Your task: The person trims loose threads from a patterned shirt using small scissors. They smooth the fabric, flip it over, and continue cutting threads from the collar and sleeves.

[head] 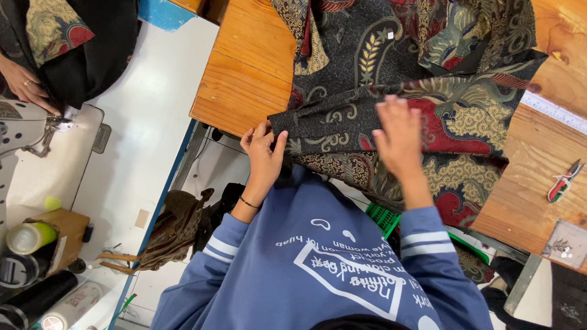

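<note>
A dark batik cloth (391, 67) with red, gold and green patterns lies spread on a wooden table (251, 73), its near side hanging over the table's edge. My left hand (264, 153) pinches the cloth's left corner at that edge, thumb and fingers closed on the fabric. A thin dark band sits on that wrist. My right hand (400, 137) lies flat on the cloth farther right with its fingers spread, slightly blurred. Both arms are in blue sleeves with white stripes.
Another person's hand (24, 82) holds similar cloth at a sewing machine (30, 131) on a white table at left. Thread cones and dark bottles (27, 278) stand at lower left. Small snips (565, 180) and a measuring strip (553, 110) lie at right. A brown bag (174, 229) hangs below.
</note>
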